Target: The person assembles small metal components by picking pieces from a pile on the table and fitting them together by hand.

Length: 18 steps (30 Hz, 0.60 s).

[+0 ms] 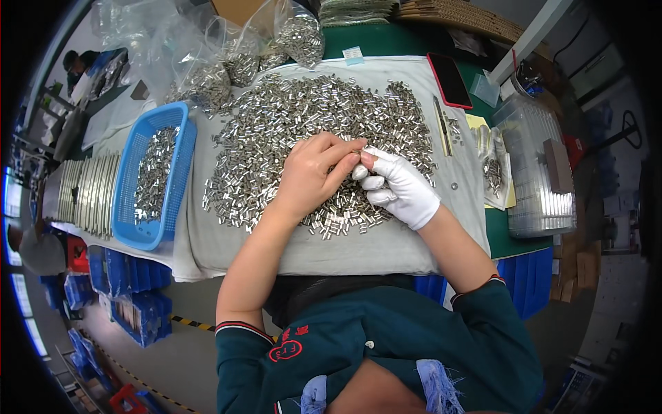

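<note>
A wide heap of small shiny metal cylinders (pixel 276 124) covers the middle of a pale grey cloth (pixel 227 257). Over its near part my two hands meet at the fingertips. My left hand (pixel 316 169) is bare, with thumb and index finger closed in a pinch. My right hand (pixel 398 185) wears a white glove that leaves the thumb tip uncovered, and its fingers are curled closed against the left fingertips. Whatever is between the fingertips is too small and too covered to make out. Loose cylinders lie beneath and around both hands.
Left of the heap stands a blue plastic basket (pixel 123 186) partly filled with cylinders, beside a row of metal strips (pixel 86 196). Clear bags of cylinders (pixel 300 40) line the back. On the right are a red-edged phone (pixel 449 81), tweezers (pixel 441 127) and clear plastic boxes (pixel 531 165).
</note>
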Each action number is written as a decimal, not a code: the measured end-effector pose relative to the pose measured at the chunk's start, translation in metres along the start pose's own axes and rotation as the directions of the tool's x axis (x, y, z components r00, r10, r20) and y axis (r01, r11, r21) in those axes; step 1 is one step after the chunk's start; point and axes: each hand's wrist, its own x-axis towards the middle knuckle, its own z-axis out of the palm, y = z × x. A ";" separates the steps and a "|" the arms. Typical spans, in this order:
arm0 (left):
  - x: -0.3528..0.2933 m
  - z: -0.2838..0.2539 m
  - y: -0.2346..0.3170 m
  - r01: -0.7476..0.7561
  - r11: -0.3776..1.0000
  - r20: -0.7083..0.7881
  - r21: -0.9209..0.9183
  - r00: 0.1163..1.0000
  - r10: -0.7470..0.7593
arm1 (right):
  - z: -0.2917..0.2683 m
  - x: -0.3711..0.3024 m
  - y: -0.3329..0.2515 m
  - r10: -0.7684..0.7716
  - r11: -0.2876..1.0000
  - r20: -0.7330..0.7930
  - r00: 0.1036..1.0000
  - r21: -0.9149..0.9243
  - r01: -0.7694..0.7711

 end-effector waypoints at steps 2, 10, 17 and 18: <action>0.001 -0.001 0.002 -0.047 0.994 0.038 0.099 0.998 0.044 | -0.002 0.001 0.000 0.012 0.999 0.007 1.000 0.031 -0.013; 0.000 0.000 0.006 -0.015 0.996 0.036 0.087 0.999 0.012 | -0.009 0.003 0.000 0.019 0.994 0.053 0.998 0.103 -0.025; 0.002 -0.002 0.009 -0.062 0.971 0.064 0.233 0.997 0.049 | -0.010 0.004 -0.001 0.016 0.997 0.041 0.999 0.069 -0.018; 0.001 -0.003 0.009 -0.067 0.966 0.072 0.249 0.996 0.050 | -0.010 0.004 -0.001 0.020 0.998 0.036 0.999 0.060 -0.022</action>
